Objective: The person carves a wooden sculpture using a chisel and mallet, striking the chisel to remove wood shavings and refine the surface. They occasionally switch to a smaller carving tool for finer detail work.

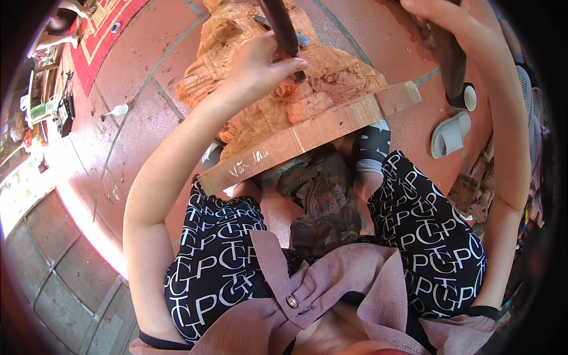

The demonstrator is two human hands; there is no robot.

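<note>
A carved orange-brown wood sculpture (pixel 236 89) lies in front of my knees, with its flat plank-like base (pixel 319 130) toward me. My left hand (pixel 260 66) is closed around a chisel (pixel 283 29) with a dark handle, held nearly upright. The chisel's lower end is at the carved wood near the base; its exact tip is hard to see. Raised at the upper right, my right hand (pixel 455 18) grips a dark wooden mallet (pixel 448 62), apart from the chisel. Part of this hand is cut off by the picture's top edge.
Between my legs stands a dark carved wooden piece (pixel 322 207). A pale slipper (pixel 449 135) and a dark round thing with a white opening (pixel 469 97) are at the right. Leftward on the tiled floor (pixel 133 151) lie a small white bottle (pixel 120 110) and a red rug (pixel 97 41).
</note>
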